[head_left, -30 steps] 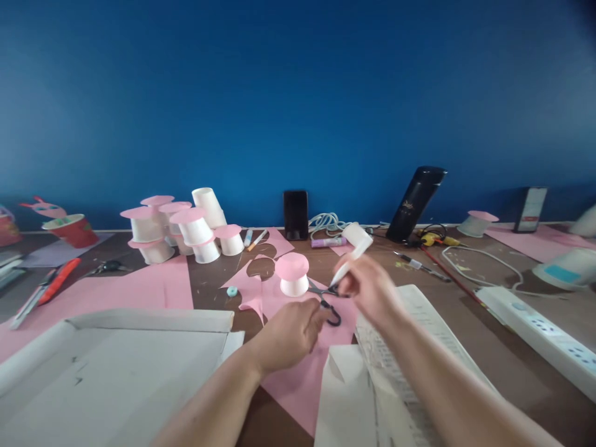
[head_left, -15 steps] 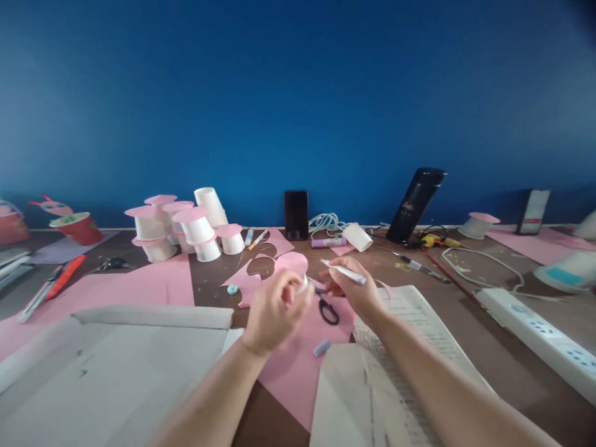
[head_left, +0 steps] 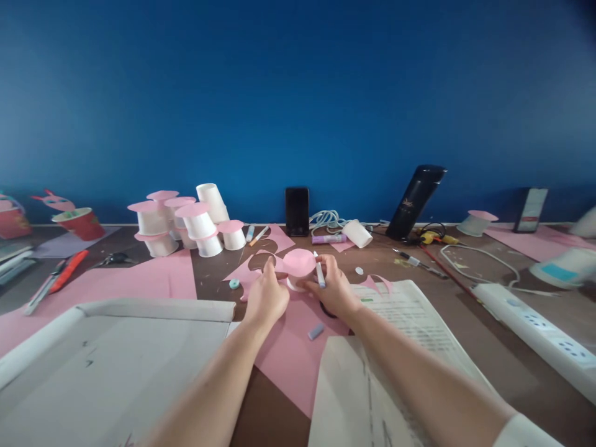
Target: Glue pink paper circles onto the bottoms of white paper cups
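Note:
A short white paper cup (head_left: pixel 295 284) with a pink paper disc (head_left: pixel 299 262) on top stands in front of me, between both hands. My left hand (head_left: pixel 267 297) is closed at its left side, fingers against the cup and the disc's edge. My right hand (head_left: pixel 336 288) grips a slim white pen (head_left: pixel 320 274) with a lilac end, while its fingertips reach the cup's right side. Scissors lie mostly hidden under that hand, one dark handle loop (head_left: pixel 328 310) showing. A loose lilac cap (head_left: pixel 315 331) rests on the pink paper (head_left: pixel 291 366).
Stacked white cups with pink discs (head_left: pixel 195 226) stand at left behind. Close by are pink offcuts (head_left: pixel 279 238), a blue-green tape roll (head_left: pixel 234 284) and a tipped white cup (head_left: pixel 357 234). A utility knife (head_left: pixel 67 271), black flask (head_left: pixel 414 202) and power strip (head_left: pixel 540 320) lie farther out.
Both hands have come down and together onto the disc-topped cup. The left hand was raised and blurred in front of it; the right, holding the pen, was farther right.

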`<act>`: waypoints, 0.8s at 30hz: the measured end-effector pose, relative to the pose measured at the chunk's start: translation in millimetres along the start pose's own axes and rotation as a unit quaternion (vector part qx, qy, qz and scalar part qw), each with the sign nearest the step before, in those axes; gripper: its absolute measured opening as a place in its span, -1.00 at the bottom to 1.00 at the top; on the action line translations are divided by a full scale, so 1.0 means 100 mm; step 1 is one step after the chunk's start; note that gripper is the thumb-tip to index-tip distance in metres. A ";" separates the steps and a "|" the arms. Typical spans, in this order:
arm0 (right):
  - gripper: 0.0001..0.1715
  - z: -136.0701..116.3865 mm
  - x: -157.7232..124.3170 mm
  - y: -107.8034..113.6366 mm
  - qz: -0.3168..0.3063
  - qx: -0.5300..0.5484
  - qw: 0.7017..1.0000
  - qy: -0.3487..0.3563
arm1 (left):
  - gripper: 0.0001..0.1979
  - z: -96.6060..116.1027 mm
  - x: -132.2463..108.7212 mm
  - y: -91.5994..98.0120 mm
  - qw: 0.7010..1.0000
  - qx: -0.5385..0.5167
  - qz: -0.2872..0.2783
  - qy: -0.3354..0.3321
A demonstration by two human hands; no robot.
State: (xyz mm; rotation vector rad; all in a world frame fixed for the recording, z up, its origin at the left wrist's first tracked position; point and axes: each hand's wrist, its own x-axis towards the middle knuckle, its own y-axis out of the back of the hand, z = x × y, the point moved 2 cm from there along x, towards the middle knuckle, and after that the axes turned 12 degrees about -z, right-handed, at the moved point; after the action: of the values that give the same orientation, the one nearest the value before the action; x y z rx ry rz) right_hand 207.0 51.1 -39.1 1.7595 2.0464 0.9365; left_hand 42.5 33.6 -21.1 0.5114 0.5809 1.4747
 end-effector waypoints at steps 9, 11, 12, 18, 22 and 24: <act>-0.39 0.03 0.03 0.17 0.058 0.364 0.927 -0.063 | -0.62 -0.02 0.00 0.08 0.977 -0.193 0.082 -0.041; -0.44 0.01 0.01 0.21 0.045 0.462 0.884 -0.053 | -0.73 -0.01 0.00 0.07 0.944 -0.325 0.043 0.018; -0.47 0.01 0.00 0.22 0.040 0.482 0.874 -0.045 | -0.71 0.01 -0.02 0.04 0.912 -0.408 -0.008 0.048; -0.53 -0.07 -0.12 0.22 0.037 0.438 0.898 -0.011 | -0.65 0.22 -0.18 -0.16 0.654 -0.709 -0.253 0.076; -0.53 -0.21 -0.20 0.17 -0.007 0.418 0.908 -0.005 | -0.77 0.24 -0.20 -0.18 0.611 -0.759 -0.212 0.066; -0.53 -0.23 -0.21 0.16 -0.024 0.422 0.906 -0.002 | -0.84 0.22 -0.19 -0.14 0.609 -0.774 -0.162 0.062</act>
State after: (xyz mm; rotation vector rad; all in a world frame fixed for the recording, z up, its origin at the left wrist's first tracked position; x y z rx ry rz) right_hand 209.5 25.3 -15.6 2.0312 2.7030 -0.0347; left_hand 67.3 14.9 -12.6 -1.0457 -0.6097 1.1323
